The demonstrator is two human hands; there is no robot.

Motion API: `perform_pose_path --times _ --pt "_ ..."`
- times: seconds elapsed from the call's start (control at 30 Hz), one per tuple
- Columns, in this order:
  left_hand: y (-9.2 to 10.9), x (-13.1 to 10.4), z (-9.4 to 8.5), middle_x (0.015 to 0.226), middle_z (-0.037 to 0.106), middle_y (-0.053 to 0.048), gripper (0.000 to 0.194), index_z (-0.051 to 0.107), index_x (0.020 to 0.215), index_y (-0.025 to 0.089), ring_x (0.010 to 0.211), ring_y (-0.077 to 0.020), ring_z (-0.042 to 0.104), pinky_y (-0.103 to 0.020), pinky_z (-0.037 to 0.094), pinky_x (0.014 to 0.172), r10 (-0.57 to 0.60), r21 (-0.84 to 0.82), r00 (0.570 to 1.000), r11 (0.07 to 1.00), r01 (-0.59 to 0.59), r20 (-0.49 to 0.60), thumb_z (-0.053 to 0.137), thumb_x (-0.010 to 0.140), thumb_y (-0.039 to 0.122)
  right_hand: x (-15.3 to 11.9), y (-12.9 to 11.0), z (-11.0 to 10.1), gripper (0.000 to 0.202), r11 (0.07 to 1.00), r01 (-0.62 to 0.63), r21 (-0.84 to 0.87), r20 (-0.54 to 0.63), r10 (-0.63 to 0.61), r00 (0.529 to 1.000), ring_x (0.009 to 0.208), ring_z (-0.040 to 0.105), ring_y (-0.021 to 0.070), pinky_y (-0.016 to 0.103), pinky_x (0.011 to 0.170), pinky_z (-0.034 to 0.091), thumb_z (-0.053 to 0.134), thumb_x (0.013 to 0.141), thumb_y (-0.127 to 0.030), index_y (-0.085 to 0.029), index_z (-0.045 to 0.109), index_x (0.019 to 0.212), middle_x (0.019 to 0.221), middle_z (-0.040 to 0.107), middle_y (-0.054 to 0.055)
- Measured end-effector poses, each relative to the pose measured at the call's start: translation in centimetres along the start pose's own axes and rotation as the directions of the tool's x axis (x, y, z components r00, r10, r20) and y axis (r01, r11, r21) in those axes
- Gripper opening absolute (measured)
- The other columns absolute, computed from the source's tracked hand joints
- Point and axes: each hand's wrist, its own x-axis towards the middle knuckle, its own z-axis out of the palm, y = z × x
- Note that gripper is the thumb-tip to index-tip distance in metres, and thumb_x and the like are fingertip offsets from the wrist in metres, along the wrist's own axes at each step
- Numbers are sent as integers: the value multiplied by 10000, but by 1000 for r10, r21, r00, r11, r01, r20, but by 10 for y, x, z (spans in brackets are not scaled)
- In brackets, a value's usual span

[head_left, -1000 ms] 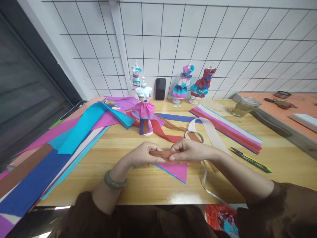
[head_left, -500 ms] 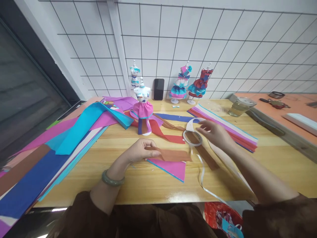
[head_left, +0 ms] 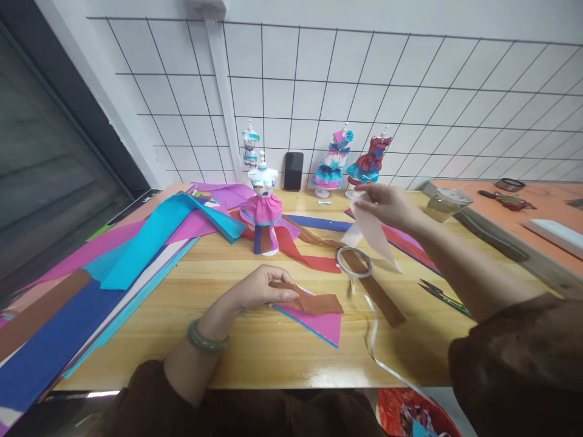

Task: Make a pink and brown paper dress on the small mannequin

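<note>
Left of the tape roll point(head_left: 359, 277), brown strip point(head_left: 321, 303) pinched between my left hand's point(head_left: 268, 287) thumb and fingers, over the pink piece point(head_left: 331, 329). Looks light, limp, easily creased; I'd grip flat near an end. Right hand point(head_left: 392, 209) has left the brown since the first frame, now pinching the pale strip point(head_left: 374, 233) raised beyond the roll.

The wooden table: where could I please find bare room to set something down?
Bare wood shows at the front, between the left hand and the white ribbon, and farther left, between that hand and the coloured strips. It is crowded around the tape roll and the pink-skirted dress form.
</note>
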Motion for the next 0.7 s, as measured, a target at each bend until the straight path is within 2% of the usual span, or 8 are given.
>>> perform_pose_path --times 0.07,0.13,0.23,0.3,0.37,0.5,0.6,0.7 --pt "-2 1 0 558 506 54 314 569 738 133 408 -16 364 -145 303 387 -8 2 1000 1000 8 0 700 632 399 24 -29 3 409 983 176 -49 5 -176 984 810 598 220 348 705 468 526 770 -280 -162 580 1157 948 653 87" --pt "-4 1 0 576 514 49 335 577 759 130 414 -15 370 -142 306 387 -11 9 1000 1000 11 2 699 628 413 46 -52 13 398 947 316 -66 11 -316 949 873 594 232 372 764 465 484 782 -206 -155 568 1168 1015 644 98" --pt "-6 1 -1 609 533 36 362 587 795 125 434 -18 383 -137 310 388 -11 3 1000 1000 11 7 699 625 425 74 -74 39 434 897 443 -16 24 -442 897 967 571 252 398 846 444 495 756 -152 -142 542 1187 1119 610 114" --pt "-5 1 -1 622 541 29 359 588 802 125 449 -22 392 -135 315 390 -12 -17 1000 1000 13 7 702 625 416 89 -80 59 462 894 444 60 42 -447 894 995 561 244 389 871 436 501 751 -134 -133 512 1212 1159 588 117" --pt "-4 0 -2 615 539 31 345 584 796 125 445 -23 397 -136 316 388 -13 -36 1000 999 13 10 705 626 400 100 -82 78 487 915 382 132 87 -395 915 1015 551 226 372 891 429 505 758 -127 -124 472 1243 1196 563 120" --pt "-2 0 -1 584 517 47 314 576 784 130 424 -22 397 -140 316 379 -12 -62 1000 998 13 21 709 627 367 104 -76 103 535 938 306 161 244 -338 909 862 611 194 339 793 483 569 754 -155 -97 435 1268 1037 651 123" --pt "-3 1 -1 584 521 48 309 577 776 130 425 -21 393 -140 304 379 -9 -75 1000 997 11 24 714 621 359 97 -63 101 568 956 253 146 341 -289 895 799 629 180 296 710 504 580 770 -188 -113 393 1301 972 683 111" --pt "-4 1 -2 612 543 39 321 580 787 134 445 -28 411 -142 310 384 -12 -70 1000 997 12 12 713 618 372 80 -46 83 543 975 203 88 349 -221 911 831 625 196 298 699 496 559 790 -225 -131 394 1299 1030 661 127"
